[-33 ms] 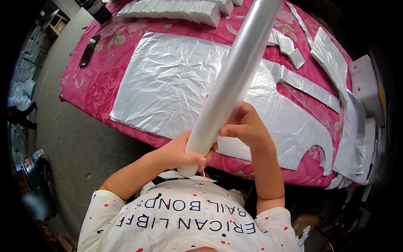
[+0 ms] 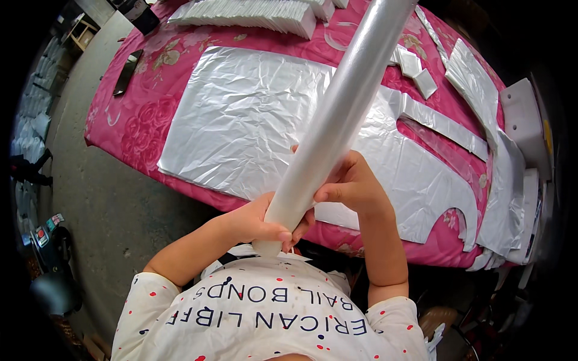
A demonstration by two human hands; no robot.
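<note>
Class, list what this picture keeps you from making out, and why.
In the head view:
White roll: far end, cut off by the top edge.
Right hand: some fingers, behind the roll.
Left hand: palm, behind the roll.
White sheets: part, covered by the roll.

1. Grey concrete floor (image 2: 135, 198) runs along the left, paler toward the top, darker near the table.
2. The table (image 2: 144, 129) wears a pink, rose-patterned cloth.
3. A small wooden shelf (image 2: 80, 43) stands at upper left.

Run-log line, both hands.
left hand: gripping whitish roll, lower end | right hand: gripping roll higher up | table: silvery sheets, pink cloth
</note>
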